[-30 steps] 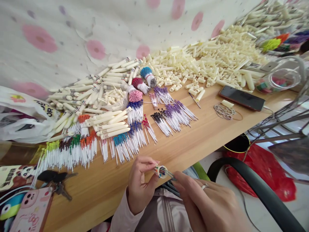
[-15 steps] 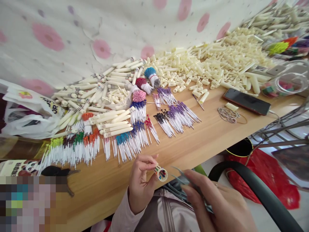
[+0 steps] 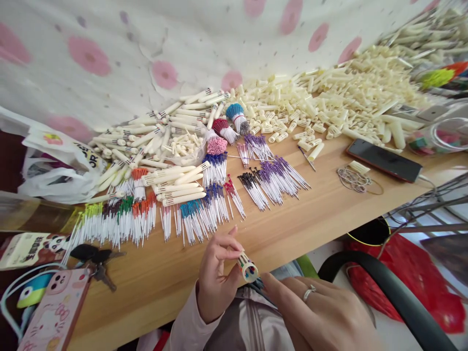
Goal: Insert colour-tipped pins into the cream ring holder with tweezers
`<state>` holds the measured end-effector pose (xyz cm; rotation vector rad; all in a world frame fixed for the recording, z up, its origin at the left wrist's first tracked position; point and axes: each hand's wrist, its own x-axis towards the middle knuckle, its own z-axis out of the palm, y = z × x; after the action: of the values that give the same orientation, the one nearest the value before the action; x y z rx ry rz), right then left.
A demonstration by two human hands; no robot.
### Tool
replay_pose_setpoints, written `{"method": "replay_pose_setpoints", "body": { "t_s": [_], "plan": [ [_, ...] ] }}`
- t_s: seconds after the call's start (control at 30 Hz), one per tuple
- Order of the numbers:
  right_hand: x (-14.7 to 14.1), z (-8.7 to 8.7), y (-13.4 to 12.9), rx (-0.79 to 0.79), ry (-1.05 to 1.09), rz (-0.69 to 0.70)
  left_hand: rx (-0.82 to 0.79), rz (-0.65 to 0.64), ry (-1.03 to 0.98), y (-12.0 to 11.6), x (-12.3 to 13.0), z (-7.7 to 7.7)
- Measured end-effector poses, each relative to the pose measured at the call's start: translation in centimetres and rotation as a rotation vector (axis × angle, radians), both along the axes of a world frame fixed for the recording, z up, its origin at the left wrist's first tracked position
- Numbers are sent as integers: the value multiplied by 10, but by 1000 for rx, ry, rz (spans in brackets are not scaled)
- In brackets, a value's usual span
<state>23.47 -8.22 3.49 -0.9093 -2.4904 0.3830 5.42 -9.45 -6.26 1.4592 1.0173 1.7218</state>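
My left hand [image 3: 217, 280] pinches a short cream slotted pen barrel piece [image 3: 244, 263] between thumb and fingers, above the front edge of the desk. Its round open end faces me, and small coloured tips show inside. Close to that open end is my right hand [image 3: 318, 309], closed on thin bluish-grey tweezers [image 3: 259, 283], mostly hidden by the fingers. A ring sits on one of its fingers. Beyond the hands, white pen refills with blue tips [image 3: 195, 222], black tips [image 3: 253, 190] and purple tips [image 3: 280, 178] lie in rows.
Cream pen bodies [image 3: 183, 191] and a large heap of cream plastic parts [image 3: 336, 92] fill the back. A dark phone [image 3: 382, 160] and rubber bands [image 3: 353, 179] lie right; keys [image 3: 100, 263] and a pink phone [image 3: 54, 312] left. A black chair armrest [image 3: 387, 287] stands at right.
My right hand has moved left and in, bringing the tweezers from beside the barrel piece to its open end. The left hand has shifted slightly as the view turned.
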Motion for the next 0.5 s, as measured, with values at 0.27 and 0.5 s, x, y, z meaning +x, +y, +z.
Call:
{"method": "replay_pose_setpoints", "body": {
  "t_s": [0.27, 0.5],
  "plan": [
    [7, -8, 4, -186, 235, -239, -41, 32, -46, 3, 3, 1],
    [-26, -60, 36, -544, 584, -387, -67, 101, -87, 8, 5, 20]
  ]
}}
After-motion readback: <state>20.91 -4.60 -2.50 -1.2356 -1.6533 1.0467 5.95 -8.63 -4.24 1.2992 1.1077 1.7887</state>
